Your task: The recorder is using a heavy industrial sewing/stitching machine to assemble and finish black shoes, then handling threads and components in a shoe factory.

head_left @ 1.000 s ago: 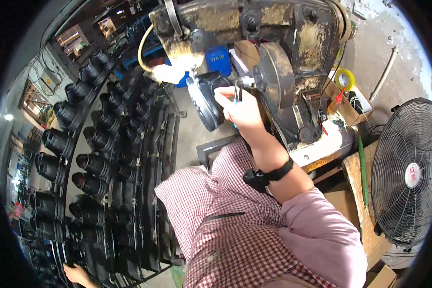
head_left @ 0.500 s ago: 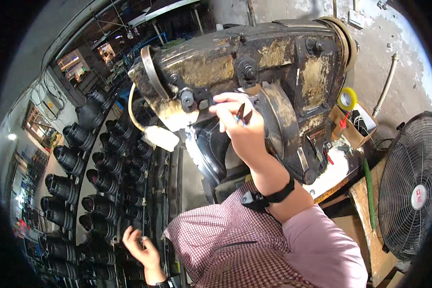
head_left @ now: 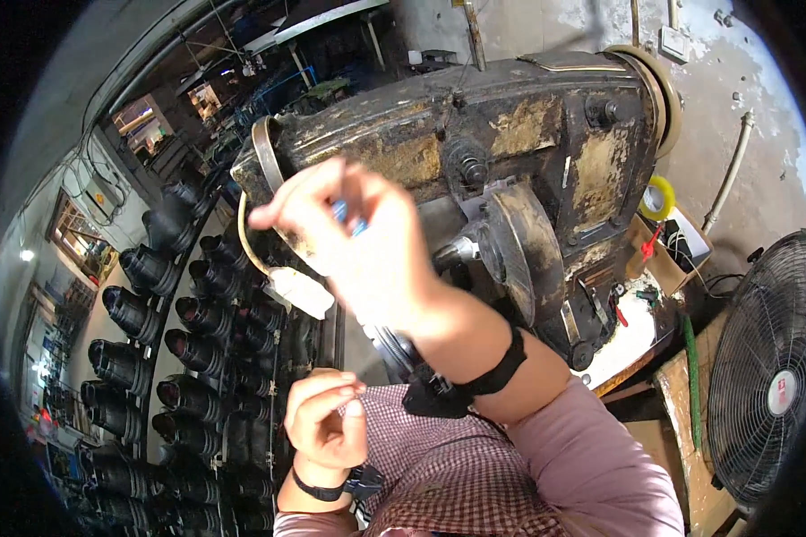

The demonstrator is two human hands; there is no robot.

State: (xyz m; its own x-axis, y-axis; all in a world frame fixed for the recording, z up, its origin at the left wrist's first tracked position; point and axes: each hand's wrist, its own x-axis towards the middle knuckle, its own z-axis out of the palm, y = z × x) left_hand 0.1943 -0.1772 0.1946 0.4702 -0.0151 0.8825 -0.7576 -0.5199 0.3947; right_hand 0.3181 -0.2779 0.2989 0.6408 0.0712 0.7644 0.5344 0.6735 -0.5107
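Note:
My right hand is raised in front of the machine, smeared by motion. Its fingers are curled around small snips, of which only blue bits show now; dark pointed blades showed earlier. Under my right wrist a ribbed grey sole edge of a black shoe peeks out, the rest hidden by my forearm. Lower left, close to my apron, my left hand has loosely bent fingers, thumb apart, and nothing visible in it. Behind, the big worn machine shows a bare metal horn beside its round wheel.
Racks with several black shoes fill the left side. A white lamp hangs at the machine's left end. To the right are a yellow tape roll, a cardboard box, red-handled tools and a large fan.
My right hand has swung left and toward me. My left hand has risen toward the middle. The shoe has come off the machine's horn and lies lower, behind my right forearm.

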